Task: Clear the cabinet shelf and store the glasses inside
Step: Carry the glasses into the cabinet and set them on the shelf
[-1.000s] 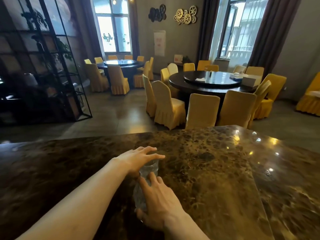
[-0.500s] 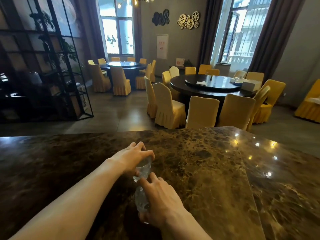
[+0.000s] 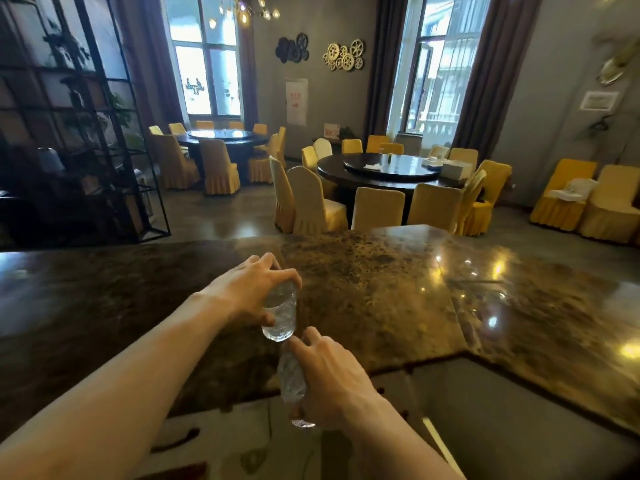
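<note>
Two glasses are held over the counter, one in each hand.

One glass is held in the left hand, with the fingers wrapped round its top and its base turned toward the camera. The other glass is clamped in the right hand, with the fingers closed round its side. Both are up in the air above the near edge of the counter, and the two glasses are very close, maybe touching. The cabinet shelf is not seen. The glasses look clear, thin and bumpy, so they are likely light, hard and easy to break. Smooth glass can slip, so a full grip round the middle is judged safest. The glasses should be kept from knocking together or on the stone counter.
</note>
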{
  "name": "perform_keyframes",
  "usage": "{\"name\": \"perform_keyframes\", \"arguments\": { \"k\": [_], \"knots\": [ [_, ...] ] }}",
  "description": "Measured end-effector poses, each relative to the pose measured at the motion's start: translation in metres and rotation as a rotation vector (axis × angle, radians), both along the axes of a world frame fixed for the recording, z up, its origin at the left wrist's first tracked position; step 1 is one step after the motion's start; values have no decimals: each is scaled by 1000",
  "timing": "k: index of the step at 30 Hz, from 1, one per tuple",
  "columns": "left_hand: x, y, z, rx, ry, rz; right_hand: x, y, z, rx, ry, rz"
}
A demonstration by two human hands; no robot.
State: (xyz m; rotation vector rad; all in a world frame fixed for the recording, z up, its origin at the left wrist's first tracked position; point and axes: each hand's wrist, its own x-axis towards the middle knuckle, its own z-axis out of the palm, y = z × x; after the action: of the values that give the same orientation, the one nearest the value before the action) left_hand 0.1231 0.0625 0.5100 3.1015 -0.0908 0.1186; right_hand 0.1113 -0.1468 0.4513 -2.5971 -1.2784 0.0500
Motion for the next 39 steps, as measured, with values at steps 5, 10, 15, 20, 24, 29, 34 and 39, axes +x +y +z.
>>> {"name": "perform_keyframes", "arguments": {
  "k": [5,10,15,20,24,29,34,39],
  "knots": [
    [-70,-32,-18,-28,24,-24,-71,-25,-21,-31,83,-28],
    [-118,-62,-54,-57,50,-23,-113,-46,-53,-87,131,-17],
    [-138,-87,-106,-87,60,-26,-126,-65,-100,-99,214,10],
    [-129,-107,-173,-105,131,13,-111,-76,-159,-184,374,28],
    [-111,-117,-231,-86,176,62,-87,-81,-209,-253,446,54],
    [-96,-122,-327,-133,216,164,-56,-84,-286,-301,400,89],
    [-82,-115,-443,-117,231,274,-37,-79,-397,-327,412,92],
    [-69,-90,-566,-189,283,341,-24,-67,-516,-313,493,30]
  ]
}}
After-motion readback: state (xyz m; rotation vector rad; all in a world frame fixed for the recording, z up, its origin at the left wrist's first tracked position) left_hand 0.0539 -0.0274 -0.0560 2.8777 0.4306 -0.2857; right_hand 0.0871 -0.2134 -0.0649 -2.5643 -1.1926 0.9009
